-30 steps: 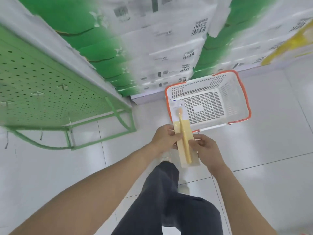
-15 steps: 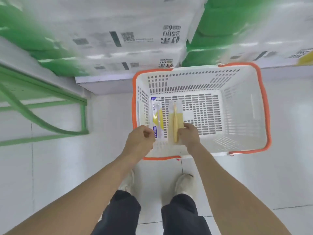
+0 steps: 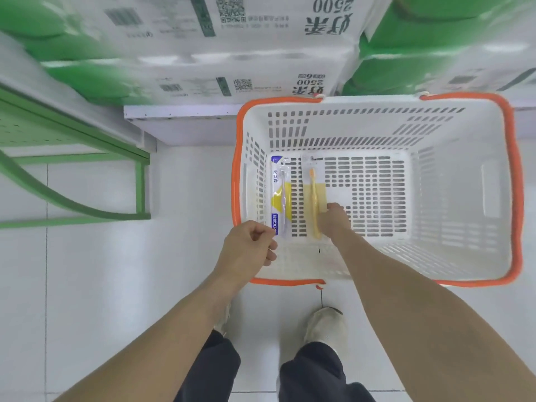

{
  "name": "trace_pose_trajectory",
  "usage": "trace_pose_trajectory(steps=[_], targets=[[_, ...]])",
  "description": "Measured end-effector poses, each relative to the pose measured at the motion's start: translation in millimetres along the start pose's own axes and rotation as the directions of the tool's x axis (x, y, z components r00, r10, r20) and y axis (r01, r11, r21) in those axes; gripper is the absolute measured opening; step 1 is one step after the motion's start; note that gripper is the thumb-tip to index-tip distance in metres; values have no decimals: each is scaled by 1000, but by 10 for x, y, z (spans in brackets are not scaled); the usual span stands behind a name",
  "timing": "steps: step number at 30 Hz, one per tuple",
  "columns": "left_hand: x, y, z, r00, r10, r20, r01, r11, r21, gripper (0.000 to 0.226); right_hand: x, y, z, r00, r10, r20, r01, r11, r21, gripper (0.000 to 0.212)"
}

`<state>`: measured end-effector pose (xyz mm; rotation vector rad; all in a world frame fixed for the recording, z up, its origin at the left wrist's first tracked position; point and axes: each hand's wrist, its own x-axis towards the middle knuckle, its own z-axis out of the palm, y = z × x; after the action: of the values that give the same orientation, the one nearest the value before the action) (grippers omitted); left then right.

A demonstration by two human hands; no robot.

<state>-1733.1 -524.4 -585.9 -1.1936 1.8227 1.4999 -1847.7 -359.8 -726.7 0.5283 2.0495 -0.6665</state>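
Observation:
A white shopping basket (image 3: 461, 256) with an orange rim stands on the floor in front of my feet. Two toothbrush packs lie lengthwise at the left of its bottom. The blue-and-yellow toothbrush pack (image 3: 279, 195) is beside the left wall. The yellow toothbrush pack (image 3: 313, 192) lies just right of it. My right hand (image 3: 333, 220) reaches down into the basket and pinches the near end of the yellow pack. My left hand (image 3: 249, 248) hovers over the basket's near left corner, fingers loosely curled, holding nothing.
Stacked white-and-green paper-goods packs (image 3: 261, 53) sit on a low white platform (image 3: 179, 120) just behind the basket. A green metal rack (image 3: 87, 181) stands to the left. The floor is white tile, and my two shoes are right below the basket's near edge.
Both hands held the yellow pack above the basket's near rim; my left hand let go and my right hand lowered the pack to the basket bottom. The view came closer to the basket.

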Motion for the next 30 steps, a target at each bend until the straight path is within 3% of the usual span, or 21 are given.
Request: trace_pose_trajectory(steps=[3, 6, 11, 16, 21, 25, 30], targets=[[-113, 46, -48, 998, -65, -3, 65, 997, 50, 11, -309, -82, -138, 999, -34, 42, 38, 996, -82, 49], [-427, 163, -73, 994, -98, 37, 95, 992, 86, 12, -731, -64, -404, 988, -59, 141, 76, 990, -115, 41], [-1365, 611, -278, 993, -103, 59, 97, 990, 101, 17, -1986, -75, -780, 981, -99, 167, 80, 989, 121, 17], [-2818, 1139, -712, 995, -97, 33, 96, 995, 6, 18, -3857, -154, -1152, 976, -46, 214, -26, 947, 322, 9], [-4205, 1364, -1373, 995, -100, -15, 94, 969, -229, 20, -5460, -169, -1262, 952, 2, 306, -107, 939, 328, 6], [-4989, 1136, -1957, 993, -47, -111, 7, 940, -341, 17, -6333, -168, -1082, 956, -96, 277, 3, 948, 318, 11], [-5606, 501, -2477, 990, -62, -129, 0, 900, -436, 15, -7060, -194, -940, 959, -202, 201, 148, 956, 254, 12]])
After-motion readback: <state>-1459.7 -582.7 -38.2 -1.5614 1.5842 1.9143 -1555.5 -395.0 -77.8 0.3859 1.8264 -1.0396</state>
